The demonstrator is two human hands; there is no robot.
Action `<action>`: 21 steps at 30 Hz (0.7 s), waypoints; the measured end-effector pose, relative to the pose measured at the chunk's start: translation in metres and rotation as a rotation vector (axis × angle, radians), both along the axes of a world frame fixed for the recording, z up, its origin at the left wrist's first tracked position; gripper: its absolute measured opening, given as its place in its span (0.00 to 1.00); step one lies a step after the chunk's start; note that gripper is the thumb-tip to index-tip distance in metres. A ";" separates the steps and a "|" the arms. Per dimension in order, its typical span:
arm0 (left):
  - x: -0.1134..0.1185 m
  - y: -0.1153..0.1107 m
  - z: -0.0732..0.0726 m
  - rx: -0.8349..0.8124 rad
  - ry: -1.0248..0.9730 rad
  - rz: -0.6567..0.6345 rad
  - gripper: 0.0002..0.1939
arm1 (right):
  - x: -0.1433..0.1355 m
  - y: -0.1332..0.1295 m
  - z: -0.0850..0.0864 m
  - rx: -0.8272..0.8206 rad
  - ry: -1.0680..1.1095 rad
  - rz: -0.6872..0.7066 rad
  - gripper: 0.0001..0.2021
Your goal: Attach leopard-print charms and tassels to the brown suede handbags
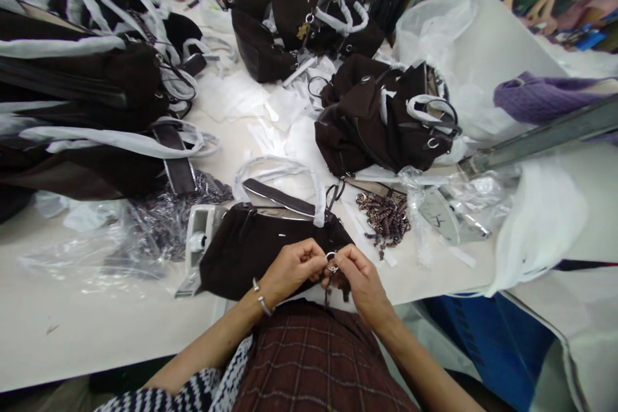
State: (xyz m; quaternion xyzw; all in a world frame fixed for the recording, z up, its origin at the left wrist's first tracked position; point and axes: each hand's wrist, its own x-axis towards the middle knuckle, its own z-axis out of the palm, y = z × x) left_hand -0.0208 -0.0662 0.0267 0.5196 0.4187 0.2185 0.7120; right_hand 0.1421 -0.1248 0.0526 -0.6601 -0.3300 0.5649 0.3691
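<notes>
Here, the wide white work surface [96, 328] carries dark brown suede handbags, and one soft dark brown suede handbag [251, 248] lies at the near edge, just beyond the hands. It looks limp and light, easiest steadied by its stiffer top rim. The left hand [290, 270] and right hand [364, 283] meet over its near right corner, each grip pinched shut on a small silver metal ring [331, 260], hard, tiny and likely slippery, best taken by its rim.
</notes>
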 end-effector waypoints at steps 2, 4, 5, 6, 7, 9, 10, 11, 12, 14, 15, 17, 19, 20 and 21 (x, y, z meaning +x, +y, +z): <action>-0.005 0.013 -0.011 0.096 0.133 0.027 0.10 | 0.000 0.003 -0.007 -0.065 0.069 -0.047 0.14; -0.006 0.028 -0.025 0.260 0.344 0.058 0.07 | 0.000 0.009 -0.018 -0.095 0.073 -0.103 0.14; -0.005 0.034 -0.032 0.338 0.441 0.037 0.06 | 0.000 0.014 -0.023 -0.096 0.063 -0.130 0.14; -0.002 0.040 -0.039 0.398 0.515 -0.011 0.05 | 0.000 0.018 -0.028 -0.093 0.054 -0.154 0.14; 0.003 0.045 -0.045 0.434 0.566 -0.071 0.06 | 0.000 0.023 -0.032 -0.091 0.049 -0.176 0.14; 0.014 0.053 -0.056 0.428 0.629 -0.183 0.07 | 0.000 0.032 -0.038 -0.101 0.051 -0.202 0.15; 0.020 0.056 -0.060 0.400 0.647 -0.220 0.07 | 0.001 0.036 -0.039 -0.110 0.052 -0.207 0.14; 0.026 0.059 -0.065 0.372 0.661 -0.231 0.07 | 0.002 0.039 -0.040 -0.117 0.050 -0.207 0.14; 0.031 0.062 -0.069 0.350 0.673 -0.218 0.08 | 0.003 0.042 -0.040 -0.116 0.043 -0.201 0.14; 0.039 0.067 -0.077 0.327 0.679 -0.148 0.10 | 0.005 0.047 -0.040 -0.089 0.002 -0.171 0.13; 0.042 0.070 -0.081 0.324 0.675 -0.107 0.10 | 0.006 0.049 -0.040 -0.065 -0.030 -0.151 0.13; 0.048 0.076 -0.087 0.323 0.671 -0.042 0.10 | 0.008 0.053 -0.041 -0.015 -0.098 -0.113 0.13; 0.053 0.081 -0.092 0.319 0.614 0.028 0.11 | 0.008 0.057 -0.044 0.015 -0.140 -0.089 0.13; 0.056 0.084 -0.094 0.312 0.550 0.068 0.11 | 0.008 0.058 -0.046 0.018 -0.145 -0.087 0.13; 0.058 0.085 -0.095 0.293 0.468 0.107 0.11 | 0.008 0.060 -0.047 0.017 -0.141 -0.084 0.13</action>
